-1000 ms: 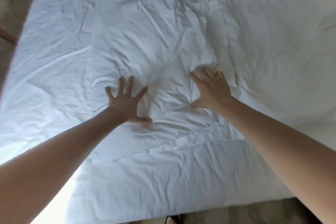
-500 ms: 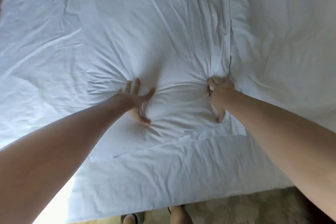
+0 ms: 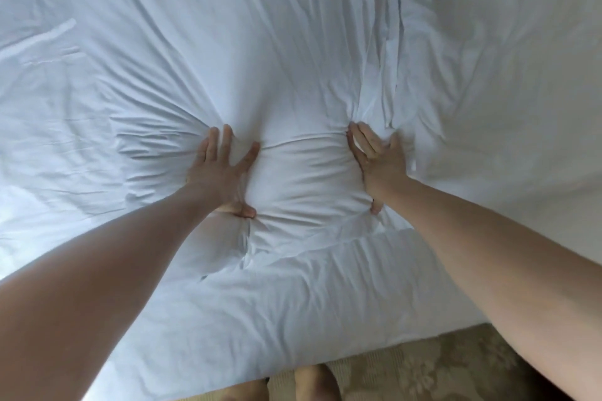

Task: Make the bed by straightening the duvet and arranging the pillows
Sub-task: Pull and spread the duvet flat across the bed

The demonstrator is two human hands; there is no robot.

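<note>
White duvet [image 3: 293, 42] spread across the bed, filling nearly the whole view, creased throughout. Left hand [image 3: 221, 172] pressed into the cloth left of centre, fingers spread and mostly straight, thumb tucked down into a fold, wrinkles fanning out to its left. Right hand [image 3: 378, 163] just right of centre, fingers curled round a bunched ridge of duvet, thumb dug in below. Between the two hands, a puffed-up mound of fabric, pulled taut across its top. Long folds running up and away from the right hand. Patterned beige carpet [image 3: 423, 371] below the bed's near edge, bare feet [image 3: 312, 382] partly visible there.
</note>
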